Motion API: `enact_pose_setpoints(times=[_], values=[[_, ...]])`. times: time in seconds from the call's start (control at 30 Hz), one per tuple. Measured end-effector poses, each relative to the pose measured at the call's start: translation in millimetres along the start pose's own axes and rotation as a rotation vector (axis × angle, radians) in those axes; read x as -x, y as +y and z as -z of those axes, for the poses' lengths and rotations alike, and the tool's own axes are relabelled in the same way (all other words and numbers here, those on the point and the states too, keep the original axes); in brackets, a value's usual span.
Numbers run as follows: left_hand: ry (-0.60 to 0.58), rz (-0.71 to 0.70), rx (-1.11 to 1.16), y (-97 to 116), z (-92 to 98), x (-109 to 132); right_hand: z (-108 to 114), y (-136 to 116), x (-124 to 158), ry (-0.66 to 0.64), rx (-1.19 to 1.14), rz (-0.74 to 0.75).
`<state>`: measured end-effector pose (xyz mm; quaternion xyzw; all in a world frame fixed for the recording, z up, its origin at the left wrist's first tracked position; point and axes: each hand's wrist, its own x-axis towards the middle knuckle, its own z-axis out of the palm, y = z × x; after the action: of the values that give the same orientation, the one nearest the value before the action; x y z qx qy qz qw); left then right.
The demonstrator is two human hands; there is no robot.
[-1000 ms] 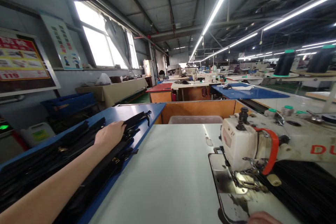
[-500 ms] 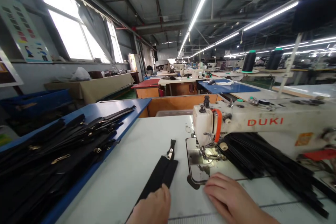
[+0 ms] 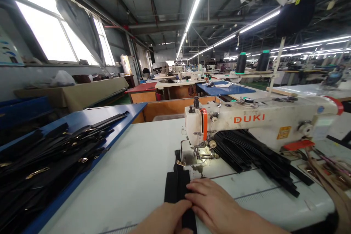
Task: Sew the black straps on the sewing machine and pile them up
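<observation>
Fingers (image 3: 199,189) of right hand (image 3: 219,210) (seemingly left hand (image 3: 164,221) too) flatten zipper (image 3: 175,186) pointing toward machine (image 3: 260,120).

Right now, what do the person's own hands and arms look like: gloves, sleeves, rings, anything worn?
Both are bare. The left hand and the right hand carry no gloves, and no ring, watch or band shows. No sleeve covers the visible part of either wrist.
</observation>
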<state>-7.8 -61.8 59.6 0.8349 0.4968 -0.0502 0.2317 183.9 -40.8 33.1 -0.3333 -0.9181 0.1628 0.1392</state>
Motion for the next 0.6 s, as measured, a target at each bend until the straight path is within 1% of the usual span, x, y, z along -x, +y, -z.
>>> enact_pose_setpoints(times=[0.07,0.1,0.13,0.2,0.3,0.4,0.5,0.6], values=[[0.163,0.011,0.044,-14,8.2,-1,-6,2,-1,0.038,-0.007,0.009],[0.253,0.044,0.018,-23,13.4,-4,-10,3,-1,0.058,-0.015,0.016],[0.316,0.082,-0.021,-31,18.8,-10,-12,3,-1,0.076,-0.025,0.019],[0.383,0.120,-0.080,-46,28.1,-26,-15,4,-1,0.091,-0.040,0.017],[0.381,0.079,-0.157,-57,35.1,-54,-14,3,-4,0.077,-0.016,0.040],[0.326,-0.006,-0.230,-57,37.0,-75,-17,2,-11,0.045,0.072,0.124],[0.269,-0.084,-0.266,-55,42.3,-84,-31,5,-17,0.011,0.171,0.241],[0.223,-0.139,-0.247,-56,52.2,-87,-47,10,-18,0.066,0.228,0.281]])
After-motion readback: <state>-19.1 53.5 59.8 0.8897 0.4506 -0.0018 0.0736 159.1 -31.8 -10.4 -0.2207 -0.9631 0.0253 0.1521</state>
